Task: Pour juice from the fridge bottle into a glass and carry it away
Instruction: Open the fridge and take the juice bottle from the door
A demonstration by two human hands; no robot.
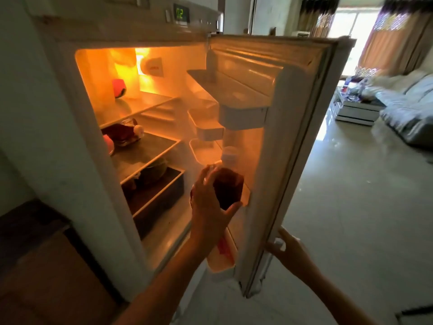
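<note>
The fridge stands open, lit orange inside. A bottle of dark juice (228,186) with a white cap stands in the lower rack of the fridge door (293,146). My left hand (210,205) is wrapped around the bottle's body, fingers on its left side and thumb under its front. My right hand (289,248) grips the outer edge of the open door low down. No glass is in view.
Glass shelves (145,151) inside hold red and pink items and a dark bowl; a drawer sits below. A wooden cabinet (42,266) is at lower left. To the right, tiled floor (351,207) leads to a sofa (410,109) and low table.
</note>
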